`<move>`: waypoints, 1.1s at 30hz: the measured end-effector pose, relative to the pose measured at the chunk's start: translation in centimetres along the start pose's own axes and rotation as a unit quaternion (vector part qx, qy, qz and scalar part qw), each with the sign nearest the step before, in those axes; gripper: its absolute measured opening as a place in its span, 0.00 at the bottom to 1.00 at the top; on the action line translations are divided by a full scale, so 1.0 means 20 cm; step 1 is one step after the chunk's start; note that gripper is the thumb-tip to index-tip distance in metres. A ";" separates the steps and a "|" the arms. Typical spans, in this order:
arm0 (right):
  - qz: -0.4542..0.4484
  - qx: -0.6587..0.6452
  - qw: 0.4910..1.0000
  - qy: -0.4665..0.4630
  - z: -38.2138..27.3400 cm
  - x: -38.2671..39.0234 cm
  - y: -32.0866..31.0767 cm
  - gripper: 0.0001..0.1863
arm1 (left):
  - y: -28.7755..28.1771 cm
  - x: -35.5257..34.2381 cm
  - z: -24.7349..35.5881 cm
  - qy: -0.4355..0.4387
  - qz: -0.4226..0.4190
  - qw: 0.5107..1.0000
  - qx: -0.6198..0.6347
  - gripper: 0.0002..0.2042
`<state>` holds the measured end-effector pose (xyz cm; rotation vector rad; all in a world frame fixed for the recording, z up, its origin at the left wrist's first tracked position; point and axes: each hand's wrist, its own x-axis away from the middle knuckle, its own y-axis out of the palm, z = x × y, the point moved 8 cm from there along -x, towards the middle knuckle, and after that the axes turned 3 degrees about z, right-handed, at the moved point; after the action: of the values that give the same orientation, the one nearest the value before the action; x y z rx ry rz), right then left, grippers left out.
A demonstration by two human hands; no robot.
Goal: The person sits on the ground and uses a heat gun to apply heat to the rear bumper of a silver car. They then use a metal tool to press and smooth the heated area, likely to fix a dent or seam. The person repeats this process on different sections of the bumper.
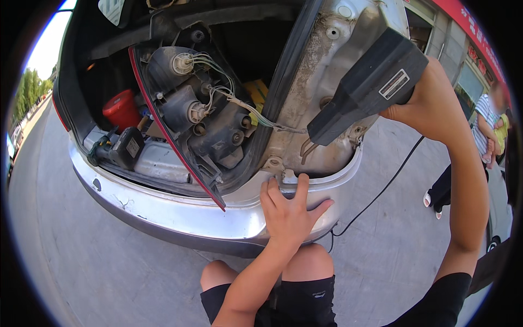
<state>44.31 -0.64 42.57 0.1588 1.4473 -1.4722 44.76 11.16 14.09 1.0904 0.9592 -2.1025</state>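
My right hand is wrapped round a black, boxy soldering gun with a pale label. Its bent two-pronged metal tip points down over the corner of the silver car bumper, apart from the surface. My left hand lies on that corner with fingers spread, fingertips at the upper edge by a mounting tab. To its left, a removed tail light rests in the boot opening, its back, sockets and wires facing me. The wires lead toward the body panel.
A black cord runs past the bumper's right side. In the boot are a red container and a black boxy tool. My bent knees are close under the bumper. A person holding a child stands on the pavement at right.
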 end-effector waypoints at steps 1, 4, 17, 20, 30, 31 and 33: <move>0.006 0.007 0.999 0.035 0.03 0.06 -0.05 0.22 | 0.00 0.00 0.00 -0.003 -0.002 1.000 0.000 0.38; 0.001 -0.003 0.990 0.142 0.15 0.31 -0.13 0.21 | 0.00 0.00 -0.01 -0.009 -0.008 1.000 -0.004 0.38; 0.091 -0.053 0.893 0.437 0.63 1.33 -0.20 0.14 | 0.03 -0.01 0.00 -0.011 -0.036 0.999 -0.037 0.50; 0.113 0.019 0.882 0.458 0.78 1.62 -0.14 0.18 | 0.04 0.02 0.00 -0.020 -0.047 0.998 -0.042 0.54; 0.073 0.145 0.842 0.514 0.83 2.64 0.01 0.24 | -0.09 0.50 0.15 0.253 -0.035 0.961 0.105 0.31; 0.072 0.094 0.837 0.534 0.76 2.74 0.13 0.22 | -0.09 0.62 0.17 0.285 -0.059 0.941 0.174 0.25; 0.064 -0.007 0.810 0.583 0.61 2.99 0.36 0.17 | 0.12 1.02 0.19 0.261 -0.285 0.878 0.283 0.12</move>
<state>27.75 -41.22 -0.38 1.3137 2.3150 -1.2391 34.61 3.49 -2.58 1.9359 1.0127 -2.7391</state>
